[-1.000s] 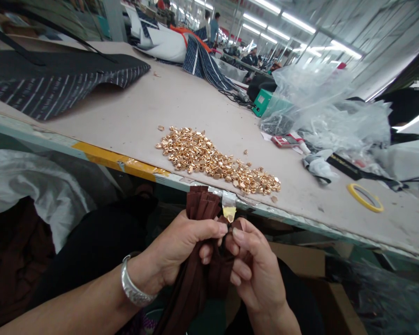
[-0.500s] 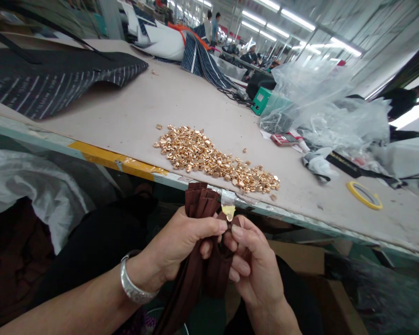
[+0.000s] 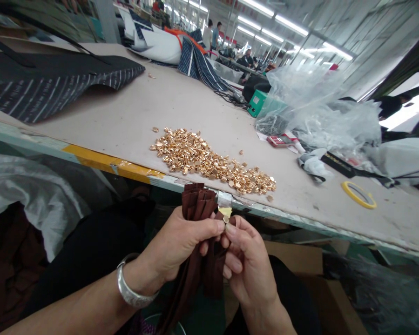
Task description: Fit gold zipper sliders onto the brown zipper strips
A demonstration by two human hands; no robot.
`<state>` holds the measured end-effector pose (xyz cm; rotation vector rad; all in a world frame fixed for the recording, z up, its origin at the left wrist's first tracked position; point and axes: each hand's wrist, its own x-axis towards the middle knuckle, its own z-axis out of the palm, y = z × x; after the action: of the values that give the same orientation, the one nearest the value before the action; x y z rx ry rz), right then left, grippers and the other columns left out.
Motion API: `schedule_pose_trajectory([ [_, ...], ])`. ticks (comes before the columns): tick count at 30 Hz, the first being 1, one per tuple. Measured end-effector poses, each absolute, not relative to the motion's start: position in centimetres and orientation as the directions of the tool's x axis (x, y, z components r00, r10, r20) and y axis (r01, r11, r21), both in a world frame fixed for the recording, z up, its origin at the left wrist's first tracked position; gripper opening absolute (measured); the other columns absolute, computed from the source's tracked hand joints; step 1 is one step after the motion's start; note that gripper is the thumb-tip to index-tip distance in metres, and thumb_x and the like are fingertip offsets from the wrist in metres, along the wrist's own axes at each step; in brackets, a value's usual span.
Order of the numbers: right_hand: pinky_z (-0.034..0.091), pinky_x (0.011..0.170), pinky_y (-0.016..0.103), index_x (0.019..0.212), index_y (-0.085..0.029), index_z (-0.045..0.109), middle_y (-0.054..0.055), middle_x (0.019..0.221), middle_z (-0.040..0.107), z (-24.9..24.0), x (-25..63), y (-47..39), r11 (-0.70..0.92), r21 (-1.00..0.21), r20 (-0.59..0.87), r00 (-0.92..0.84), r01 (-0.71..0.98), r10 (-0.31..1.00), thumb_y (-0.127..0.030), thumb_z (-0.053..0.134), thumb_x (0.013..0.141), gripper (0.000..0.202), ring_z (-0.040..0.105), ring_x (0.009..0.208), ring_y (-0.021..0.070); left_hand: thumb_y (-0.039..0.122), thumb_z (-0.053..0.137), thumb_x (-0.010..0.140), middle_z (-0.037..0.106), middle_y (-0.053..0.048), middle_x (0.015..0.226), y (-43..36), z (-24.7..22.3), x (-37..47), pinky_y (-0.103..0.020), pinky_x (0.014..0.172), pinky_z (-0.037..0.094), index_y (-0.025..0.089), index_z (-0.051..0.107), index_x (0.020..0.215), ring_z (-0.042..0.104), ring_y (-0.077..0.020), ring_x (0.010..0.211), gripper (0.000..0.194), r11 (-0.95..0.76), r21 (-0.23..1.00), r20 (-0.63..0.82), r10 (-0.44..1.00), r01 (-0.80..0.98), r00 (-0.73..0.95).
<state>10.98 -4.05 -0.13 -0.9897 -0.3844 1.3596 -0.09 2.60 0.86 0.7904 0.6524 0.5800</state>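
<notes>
A bundle of brown fabric strips (image 3: pixel 198 204) stands up out of my left hand (image 3: pixel 181 239), whose fingers are wrapped round it just below the table edge. My right hand (image 3: pixel 246 251) meets the left thumb and pinches the end of one brown strip. Between the two thumbs shows a small gold piece (image 3: pixel 226 219), close under a yellow and clear tape patch on the table edge. Beyond my hands, a pile of small gold pieces (image 3: pixel 209 160) lies on the table. The fingertips under the strip are partly hidden.
On the table (image 3: pixel 125 107) lie dark striped fabric (image 3: pixel 66 83) at the left and, at the right, a green box (image 3: pixel 256 103), clear plastic bags (image 3: pixel 317 107) and a yellow tape roll (image 3: pixel 358 194). Cardboard (image 3: pixel 293 260) is below the table. People are visible far back.
The whole view has shifted slightly. My right fingertips have moved closer to the left thumb, and the small gold piece now shows right at the thumb tips.
</notes>
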Motion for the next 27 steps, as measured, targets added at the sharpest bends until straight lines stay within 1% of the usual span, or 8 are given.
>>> schedule_pose_trajectory([
  [4,0.038,0.029,0.011,0.066,-0.017,0.050,-0.008,0.056,0.055,0.0,11.0,-3.8,-0.055,-0.794,-0.264,0.263,-0.606,0.928,-0.032,0.076,0.076,0.032,0.030,0.030,-0.0007,0.020,0.071,0.070,0.052,0.004,0.047,3.0,1.3,-0.1,-0.017,0.043,0.034,0.016,0.061,0.056,0.044,-0.0067,0.043,0.017,0.473,0.854,-0.265,0.756,-0.219,0.598],
  [8,0.042,0.031,0.014,0.068,-0.017,0.051,-0.006,0.061,0.061,0.0,11.6,-3.9,-0.050,-0.837,-0.210,0.235,-0.545,0.949,-0.033,0.076,0.077,0.031,0.039,0.030,0.0012,0.027,0.069,0.077,0.052,0.003,0.049,3.0,1.3,-0.4,-0.019,0.045,0.033,0.016,0.061,0.059,0.044,-0.0079,0.046,0.022,0.454,0.877,-0.261,0.726,-0.158,0.637],
  [11,0.042,0.037,0.014,0.074,-0.018,0.054,-0.006,0.055,0.058,-0.2,12.4,-4.1,-0.037,-0.932,-0.140,0.263,-0.361,0.955,-0.037,0.071,0.083,0.027,0.046,0.035,0.0039,0.035,0.071,0.078,0.048,0.005,0.047,2.7,0.9,-0.7,-0.019,0.045,0.031,0.017,0.057,0.061,0.041,-0.0075,0.045,0.027,0.428,0.894,-0.270,0.751,-0.133,0.603],
  [13,0.039,0.038,0.014,0.076,-0.018,0.056,-0.008,0.049,0.051,-0.2,12.9,-4.2,-0.021,-0.976,-0.089,0.306,-0.218,0.948,-0.039,0.066,0.087,0.026,0.043,0.037,0.0048,0.038,0.071,0.077,0.045,0.006,0.046,2.5,0.6,-0.7,-0.019,0.044,0.030,0.018,0.054,0.060,0.039,-0.0073,0.044,0.031,0.438,0.888,-0.281,0.757,-0.138,0.590],
  [17,0.033,0.040,0.016,0.071,-0.017,0.056,-0.007,0.051,0.048,0.4,13.2,-3.9,-0.027,-1.000,-0.020,0.356,0.015,0.934,-0.040,0.068,0.085,0.029,0.039,0.043,0.0061,0.038,0.071,0.076,0.045,0.006,0.044,2.0,0.3,-0.4,-0.019,0.043,0.031,0.018,0.050,0.054,0.040,-0.0075,0.042,0.037,0.504,0.842,-0.311,0.742,-0.190,0.594],
  [21,0.033,0.043,0.019,0.067,-0.018,0.055,-0.006,0.052,0.049,1.2,12.5,-3.7,-0.017,-0.985,0.059,0.426,0.174,0.903,-0.040,0.065,0.086,0.030,0.040,0.045,0.0081,0.038,0.073,0.074,0.046,0.005,0.044,1.7,0.3,-0.1,-0.019,0.043,0.033,0.017,0.051,0.052,0.041,-0.0074,0.042,0.038,0.558,0.793,-0.335,0.736,-0.246,0.588],
  [23,0.035,0.045,0.021,0.067,-0.019,0.055,-0.005,0.054,0.050,1.6,12.1,-3.4,-0.021,-0.945,0.144,0.473,0.326,0.869,-0.039,0.064,0.086,0.029,0.043,0.047,0.0096,0.039,0.071,0.075,0.045,0.005,0.042,1.6,0.2,0.0,-0.019,0.042,0.032,0.017,0.053,0.054,0.040,-0.0072,0.041,0.036,0.605,0.749,-0.363,0.716,-0.271,0.596],
  [27,0.038,0.053,0.025,0.069,-0.020,0.057,-0.003,0.058,0.057,2.5,11.9,-2.0,-0.041,-0.750,0.375,0.476,0.660,0.796,-0.034,0.061,0.088,0.025,0.050,0.051,0.0122,0.038,0.072,0.075,0.047,0.006,0.041,1.7,0.1,0.3,-0.018,0.040,0.030,0.017,0.056,0.061,0.040,-0.0070,0.039,0.030,0.655,0.682,-0.409,0.710,-0.325,0.573],
])
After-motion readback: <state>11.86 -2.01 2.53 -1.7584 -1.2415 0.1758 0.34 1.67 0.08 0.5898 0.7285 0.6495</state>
